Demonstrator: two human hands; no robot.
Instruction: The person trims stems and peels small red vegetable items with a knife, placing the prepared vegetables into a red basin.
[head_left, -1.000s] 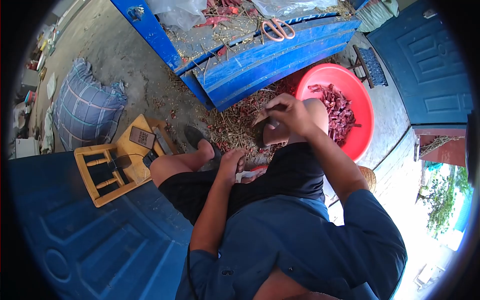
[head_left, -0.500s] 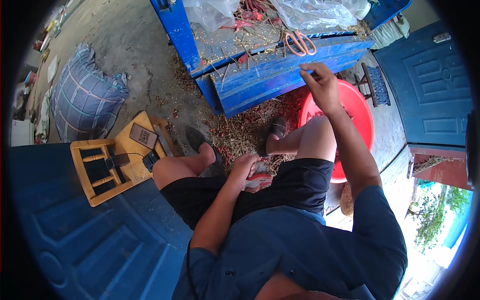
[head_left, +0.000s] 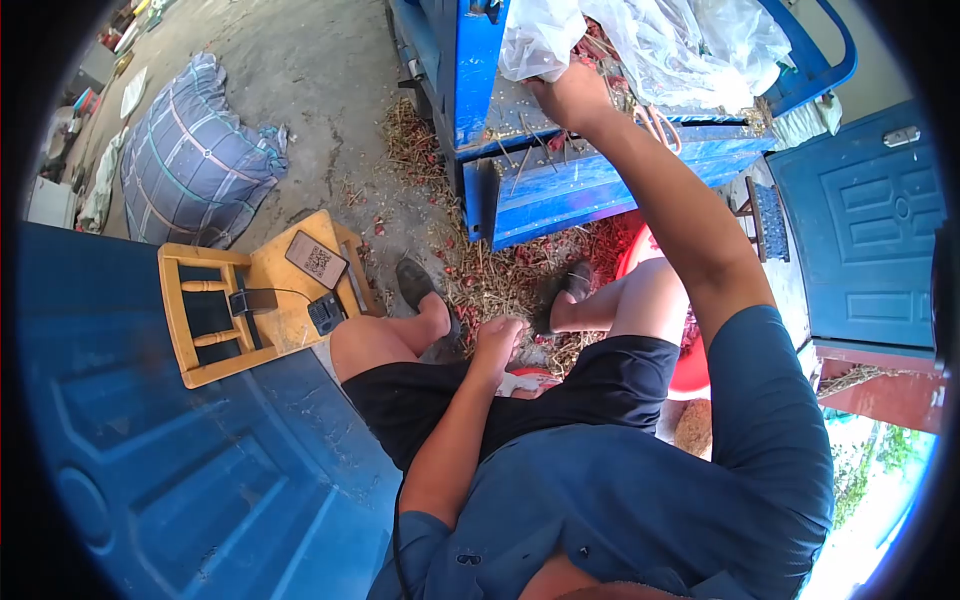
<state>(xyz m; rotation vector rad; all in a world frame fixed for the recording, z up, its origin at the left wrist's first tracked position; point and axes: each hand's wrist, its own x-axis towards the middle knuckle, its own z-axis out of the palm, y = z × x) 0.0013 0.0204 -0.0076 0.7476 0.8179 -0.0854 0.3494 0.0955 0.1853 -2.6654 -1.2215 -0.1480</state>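
My right hand (head_left: 578, 100) reaches over the blue cart bed, at the edge of a clear plastic bag (head_left: 540, 38). Its fingertips point down among dry stems and red scraps, mostly hidden by the hand itself. Dried red peppers (head_left: 598, 45) lie just beyond, partly under the plastic. Orange-handled scissors (head_left: 660, 128) rest on the cart's edge to the right of that wrist. My left hand (head_left: 498, 343) is closed above my lap; whatever is in it, if anything, does not show. Below it, a red and white object (head_left: 528, 382) is partly covered by my shorts.
The blue cart (head_left: 600, 190) stands in front of my feet. Stems and red bits (head_left: 500, 285) litter the floor. A red basin (head_left: 690, 372) is partly behind my right leg. On the left are a wooden chair (head_left: 262, 268) with a phone (head_left: 316, 259) and a plaid sack (head_left: 200, 155).
My right hand has moved from above the red basin, forward and left onto the cart bed beside the plastic bag. My left hand stays closed near my lap. The view has shifted.
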